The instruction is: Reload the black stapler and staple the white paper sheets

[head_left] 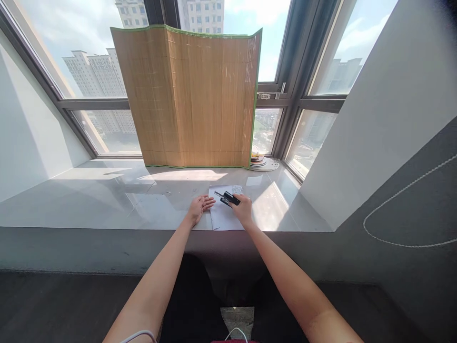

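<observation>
My right hand (243,208) grips a small black stapler (230,198), which points to the left above the paper. The stapler's parts are spread apart, and a thin silver strip sticks out at its far end. Beneath it lies a white sheet of paper (223,220), with a small printed patch near its far right corner. Just left of the sheet, my left hand (200,209) rests with its fingers stretched out and holds nothing. Its fingertips reach the paper's left edge. Whether staples sit inside the stapler is too small to tell.
Behind the paper, a bamboo mat (210,105) with green edging stands upright against the window (271,97). A stack of plates (263,163) sits at its right foot. The pale tiled sill (107,205) ends at a front edge. A beaded cord (378,209) hangs at right.
</observation>
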Tool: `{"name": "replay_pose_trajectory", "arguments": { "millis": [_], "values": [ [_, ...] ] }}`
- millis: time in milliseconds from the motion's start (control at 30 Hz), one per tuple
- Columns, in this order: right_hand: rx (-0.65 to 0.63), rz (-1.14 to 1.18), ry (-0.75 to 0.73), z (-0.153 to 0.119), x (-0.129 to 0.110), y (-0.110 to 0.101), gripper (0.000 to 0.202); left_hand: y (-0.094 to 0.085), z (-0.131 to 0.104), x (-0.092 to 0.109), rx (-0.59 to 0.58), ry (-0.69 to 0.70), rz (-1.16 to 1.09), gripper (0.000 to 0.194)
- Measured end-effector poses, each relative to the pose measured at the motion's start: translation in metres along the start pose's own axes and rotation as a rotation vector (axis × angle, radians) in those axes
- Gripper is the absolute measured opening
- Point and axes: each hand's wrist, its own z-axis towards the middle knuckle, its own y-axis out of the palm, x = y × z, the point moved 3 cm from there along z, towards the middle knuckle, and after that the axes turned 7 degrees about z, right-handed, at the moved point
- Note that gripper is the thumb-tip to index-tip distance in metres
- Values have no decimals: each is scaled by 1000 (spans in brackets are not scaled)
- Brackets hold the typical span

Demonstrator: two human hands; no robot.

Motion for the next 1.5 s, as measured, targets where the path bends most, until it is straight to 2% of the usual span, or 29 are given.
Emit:
{"name": "replay_pose_trajectory", "arguments": {
  "millis": [67, 133, 233, 333, 433, 600, 900, 1033, 1133, 1233, 1300, 1367, 1433, 1500],
  "values": [
    [-56, -22, 42, 1, 4, -1, 25, 3, -1, -1, -27, 34, 92, 33],
    [-51, -61, 11, 4, -4, -4, 42, 4, -1, -2, -62, 50, 141, 38],
    [-105, -102, -213, 8, -36, 2, 59, 3, -1, -3, -92, 83, 175, 53],
    [-325, -109, -403, 9, -68, 27, 42, 2, 0, -2, -104, 142, 191, 67],
    [-423, -141, -387, 12, -83, 52, 23, 2, 0, -3, -97, 153, 233, 74],
    [-458, -163, -280, 15, -79, 71, 13, 3, -1, -5, -102, 112, 376, 76],
    [-423, -87, -279, 14, -73, 66, 16, 7, -2, -1, -106, 152, 432, 78],
    [-405, -122, -342, 11, -77, 65, 17, 6, -2, -2, -104, 146, 399, 79],
    [-315, -52, -375, 23, -76, 48, 20, 6, -3, -1, -103, 131, 335, 77],
    [-109, 58, -242, 56, -54, 7, 23, 9, -3, 1, -113, 99, 326, 77],
    [-33, 84, -75, 79, -24, -27, 21, 11, -3, 3, -118, 78, 333, 76],
    [-38, 74, 118, 92, 14, -59, 17, 12, -4, 4, -116, 70, 331, 74],
    [-13, 77, 283, 93, 52, -85, 14, 13, -4, 4, -114, 70, 330, 72],
    [44, 62, 409, 86, 85, -101, 19, 13, -5, 3, -117, 76, 334, 67]
  ]
}}
